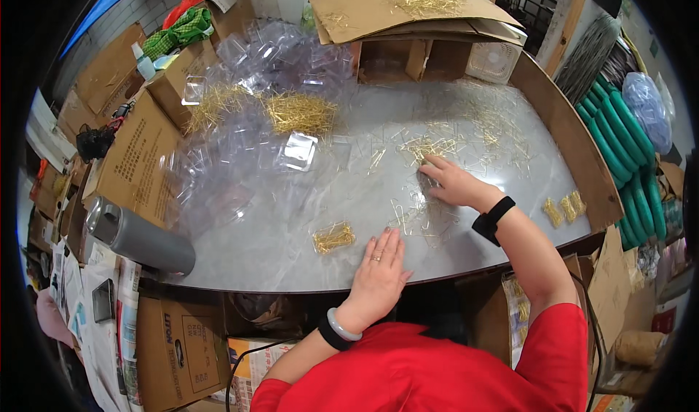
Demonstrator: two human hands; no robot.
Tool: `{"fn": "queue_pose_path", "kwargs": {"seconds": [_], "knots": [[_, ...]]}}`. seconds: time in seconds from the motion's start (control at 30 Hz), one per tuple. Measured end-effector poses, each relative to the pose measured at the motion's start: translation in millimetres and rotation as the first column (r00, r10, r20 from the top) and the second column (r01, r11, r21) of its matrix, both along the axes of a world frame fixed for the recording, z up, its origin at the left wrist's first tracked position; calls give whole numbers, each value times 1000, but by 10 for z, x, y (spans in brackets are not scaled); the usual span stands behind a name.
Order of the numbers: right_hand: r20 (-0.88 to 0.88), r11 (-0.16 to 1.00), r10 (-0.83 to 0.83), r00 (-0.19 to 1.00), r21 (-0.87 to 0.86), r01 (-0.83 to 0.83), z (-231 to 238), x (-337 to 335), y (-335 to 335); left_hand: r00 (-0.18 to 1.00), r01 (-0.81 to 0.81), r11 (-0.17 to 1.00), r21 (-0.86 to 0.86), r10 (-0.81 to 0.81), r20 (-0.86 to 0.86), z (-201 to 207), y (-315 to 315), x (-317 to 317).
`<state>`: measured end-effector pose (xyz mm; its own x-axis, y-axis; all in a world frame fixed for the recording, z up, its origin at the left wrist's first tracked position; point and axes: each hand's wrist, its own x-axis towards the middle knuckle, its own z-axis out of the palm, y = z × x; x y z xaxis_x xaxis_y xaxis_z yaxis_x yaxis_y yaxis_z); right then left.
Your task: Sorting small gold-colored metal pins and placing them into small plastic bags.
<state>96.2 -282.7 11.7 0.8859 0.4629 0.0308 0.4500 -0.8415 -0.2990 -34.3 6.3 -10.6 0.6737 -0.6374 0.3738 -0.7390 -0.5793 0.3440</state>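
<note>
My left hand [376,273] lies flat near the table's front edge, fingers stretched out and holding nothing. Just left of it is a small clear plastic box [333,238] filled with thin gold wire pieces that look like hooks. Reaching farther out, my right hand [457,184] has its fingers apart and touches the edge of a loose heap of gold wire hooks [428,148]. Between the two hands, more wire hooks [411,217] are scattered on the grey tabletop [255,263]. I cannot make out anything gripped in the right hand.
Clear plastic boxes [240,139] pile up at the left, with a gold wire bundle [300,113] among them. A grey bottle [142,238] stands front left. Cardboard [378,4] covers a shelf at the back. Gold bundles [564,208] lie by the right wooden rim [575,139].
</note>
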Motion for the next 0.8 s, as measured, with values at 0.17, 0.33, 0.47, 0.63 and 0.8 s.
{"fn": "queue_pose_path", "kwargs": {"seconds": [0.17, 0.33, 0.47, 0.63, 0.8], "knots": [[237, 946, -191, 952, -214, 243, 71, -248, 151, 999, -50, 998, 45, 50, -3, -10, -42, 26], [38, 997, -76, 996, -18, 77, -79, -752, 134, 999, 39, 996, 75, -40, -1, -28, -21, 28], [35, 997, -77, 996, 15, 77, 11, -1305, 378, 987, 156, 987, 48, -153, -46, -2, 13, 18], [193, 946, -313, 930, -19, 322, 28, -1339, 772, 990, 121, 993, 2, -120, -73, -43, 37, 12], [273, 896, -435, 858, 32, 443, -263, -1060, 747, 995, 90, 996, 17, -90, -33, -74, 32, 5]]}}
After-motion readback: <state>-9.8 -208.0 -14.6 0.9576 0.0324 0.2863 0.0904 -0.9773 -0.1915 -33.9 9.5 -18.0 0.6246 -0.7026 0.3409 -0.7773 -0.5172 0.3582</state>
